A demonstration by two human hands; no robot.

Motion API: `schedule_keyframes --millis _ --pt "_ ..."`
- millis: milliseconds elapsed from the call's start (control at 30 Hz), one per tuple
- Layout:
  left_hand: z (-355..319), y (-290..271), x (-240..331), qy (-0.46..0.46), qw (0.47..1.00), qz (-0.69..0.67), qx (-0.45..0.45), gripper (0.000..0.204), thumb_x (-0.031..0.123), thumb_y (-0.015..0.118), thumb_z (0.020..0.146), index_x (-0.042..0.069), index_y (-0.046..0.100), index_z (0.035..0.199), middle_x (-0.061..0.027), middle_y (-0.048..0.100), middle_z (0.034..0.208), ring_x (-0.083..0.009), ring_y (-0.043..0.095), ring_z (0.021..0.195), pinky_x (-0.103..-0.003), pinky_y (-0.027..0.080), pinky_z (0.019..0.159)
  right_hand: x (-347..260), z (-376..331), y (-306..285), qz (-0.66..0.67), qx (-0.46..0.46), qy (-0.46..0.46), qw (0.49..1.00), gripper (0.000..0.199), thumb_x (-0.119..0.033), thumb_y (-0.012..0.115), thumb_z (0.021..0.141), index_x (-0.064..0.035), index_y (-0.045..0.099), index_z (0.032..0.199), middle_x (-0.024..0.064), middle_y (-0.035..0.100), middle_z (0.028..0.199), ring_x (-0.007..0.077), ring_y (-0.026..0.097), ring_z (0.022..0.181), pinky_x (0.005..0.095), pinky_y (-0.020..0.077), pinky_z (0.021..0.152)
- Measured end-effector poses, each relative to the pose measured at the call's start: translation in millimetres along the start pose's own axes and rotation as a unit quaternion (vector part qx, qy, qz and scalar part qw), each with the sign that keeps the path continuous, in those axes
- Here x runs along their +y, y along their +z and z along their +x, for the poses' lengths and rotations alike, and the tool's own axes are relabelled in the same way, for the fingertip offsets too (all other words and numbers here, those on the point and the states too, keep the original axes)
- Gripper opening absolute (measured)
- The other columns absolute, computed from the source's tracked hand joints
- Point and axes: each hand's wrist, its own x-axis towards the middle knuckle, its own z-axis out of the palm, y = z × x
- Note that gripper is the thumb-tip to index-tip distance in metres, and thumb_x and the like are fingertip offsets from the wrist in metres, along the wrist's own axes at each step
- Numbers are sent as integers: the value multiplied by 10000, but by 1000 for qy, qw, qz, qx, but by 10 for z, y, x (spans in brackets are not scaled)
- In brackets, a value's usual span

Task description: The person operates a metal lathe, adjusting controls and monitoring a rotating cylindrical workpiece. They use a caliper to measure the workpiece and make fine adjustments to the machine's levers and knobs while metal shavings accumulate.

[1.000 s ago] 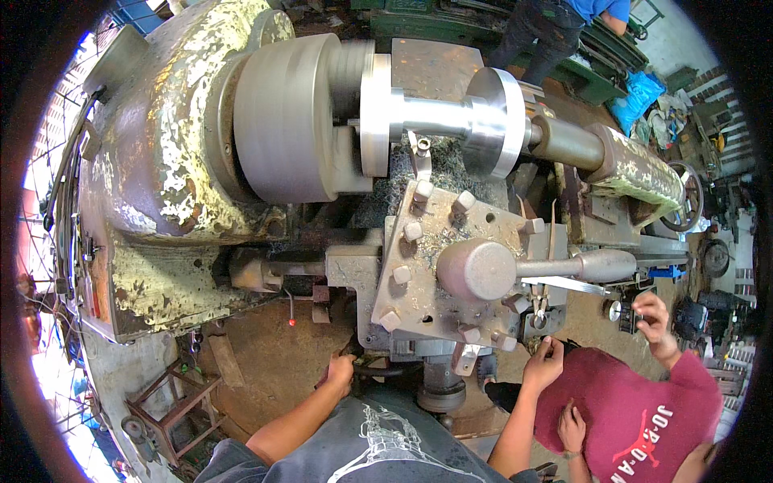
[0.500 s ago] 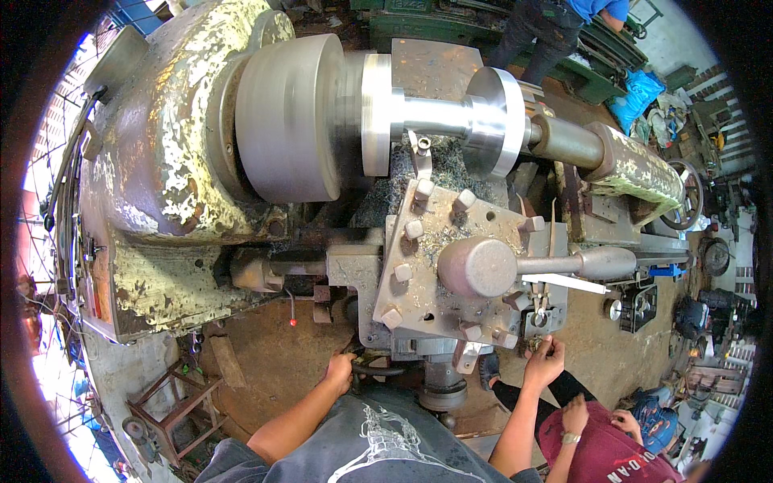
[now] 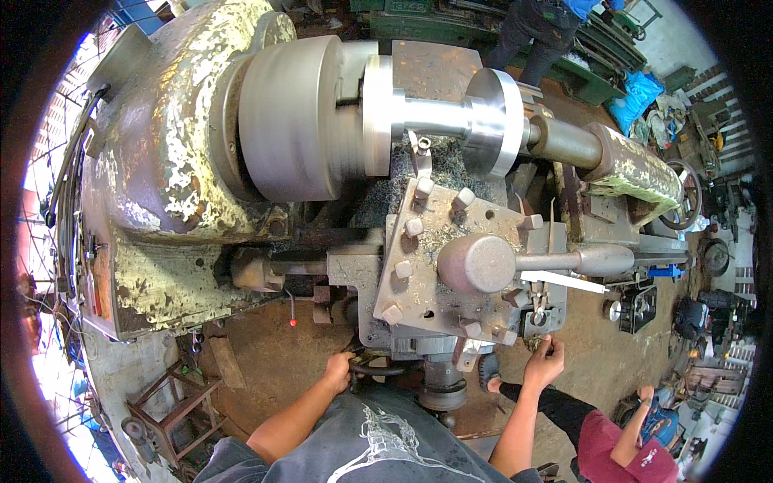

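A shiny silver steel spool (image 3: 437,117) sits beside the blurred grey cylindrical chuck (image 3: 288,121), a small steel cutting tool (image 3: 420,163) close by; jerking the dark curved metal handle (image 3: 383,371) gripped by the left hand (image 3: 339,373) could gouge it. The right hand (image 3: 544,369) is pinched narrow, its hold unclear.

Maroon shirt: the co-worker's shirt (image 3: 596,439), which a second earlier filled the space to your near right of the tool post (image 3: 451,266), had drawn farther from it.
Black trouser leg: far more of it (image 3: 547,410) showed, slanting away from the tool post's near right side.
Co-worker's hand: one hand (image 3: 646,393) showed farther from the tool post than the raised one you saw a second earlier.
Black holder: right of the tool post, the holder (image 3: 630,310) was no longer covered by that raised hand.
Chuck: left of the tool post, the blurred chuck (image 3: 290,121) had turned its jaws to another angle.
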Motion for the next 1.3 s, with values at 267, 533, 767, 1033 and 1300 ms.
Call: schedule_keyframes --millis 267,533,767,1033,1300 --pt "94 -42 -52 20 999 -40 -8 177 125 529 905 -47 563 936 -183 648 796 -325 640 602 -416 523 485 4 9 -11 -10 -17 25 999 225 -173 638 932 41 622 864 188 627 718 298 567 624 409 462 626" --pt "270 -151 -113 -6 998 -53 -20 192 116 537 898 -62 568 966 -202 672 830 -344 651 623 -456 541 533 88 20 30 -10 -5 8 1000 227 -183 646 924 39 633 874 218 640 740 334 590 633 420 465 616" --pt "253 -137 -75 -11 997 -73 -14 164 111 560 889 -35 572 964 -179 670 860 -322 666 711 -455 555 575 26 7 6 -24 -3 7 1000 232 -189 648 923 35 644 863 216 648 725 332 611 618 419 477 606" --pt "99 -41 57 -12 999 -48 -8 192 115 490 918 -41 560 1005 -170 652 819 -297 635 648 -392 509 529 72 13 33 -13 0 12 1000 250 -194 647 928 48 645 867 212 663 742 326 621 622 411 486 608" --pt "209 -101 28 -35 996 -85 -11 175 126 520 911 -33 567 968 -170 657 820 -301 626 634 -399 493 516 -26 4 5 0 2 20 1000 260 -206 656 925 42 639 848 204 660 719 320 615 596 405 489 592"
